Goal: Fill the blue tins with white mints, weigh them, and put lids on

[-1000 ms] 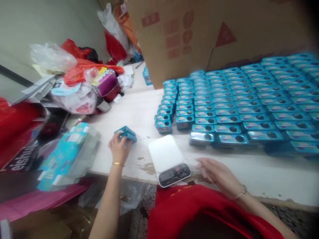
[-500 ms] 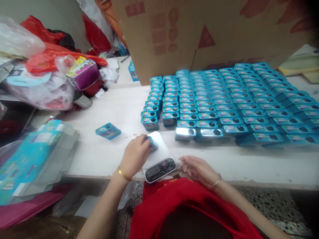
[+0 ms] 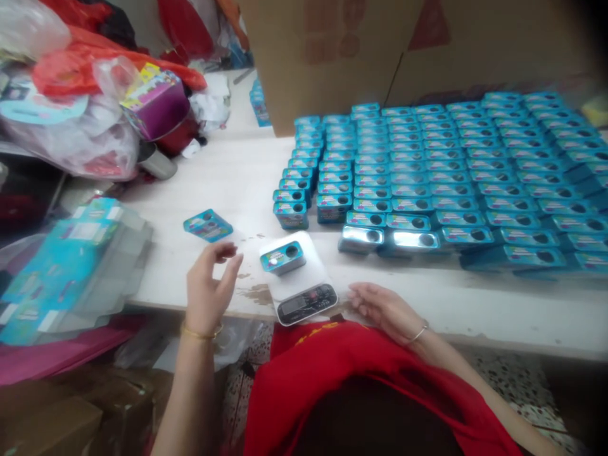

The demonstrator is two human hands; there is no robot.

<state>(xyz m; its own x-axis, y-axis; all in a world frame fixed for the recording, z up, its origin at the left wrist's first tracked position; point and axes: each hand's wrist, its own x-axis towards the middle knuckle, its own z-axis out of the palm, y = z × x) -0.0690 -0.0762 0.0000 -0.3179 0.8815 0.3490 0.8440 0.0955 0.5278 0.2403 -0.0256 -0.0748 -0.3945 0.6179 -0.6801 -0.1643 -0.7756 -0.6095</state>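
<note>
A small blue box (image 3: 283, 258) lies on the white plate of a digital kitchen scale (image 3: 308, 297), which stands at the table's front edge. My left hand (image 3: 211, 285) hovers to the left of the scale, thumb and fingers apart, with nothing between them. Beyond its fingertips lies a flat blue packet (image 3: 208, 225) on the table. To the right of the scale, my right hand (image 3: 382, 310) rests near the table edge with its fingers loosely bent; nothing shows in it.
Rows of similar blue boxes (image 3: 411, 187) fill the right of the table before a large cardboard carton (image 3: 327, 69). Flattened blue cartons (image 3: 57, 278) are stacked at the left. Behind them are plastic bags (image 3: 99, 145), a purple box (image 3: 159, 107) and a metal cup (image 3: 159, 163).
My left hand has let go of the blue box on the scale and moved left, opening. My right hand has stayed beside the scale. The view has tilted slightly downward.
</note>
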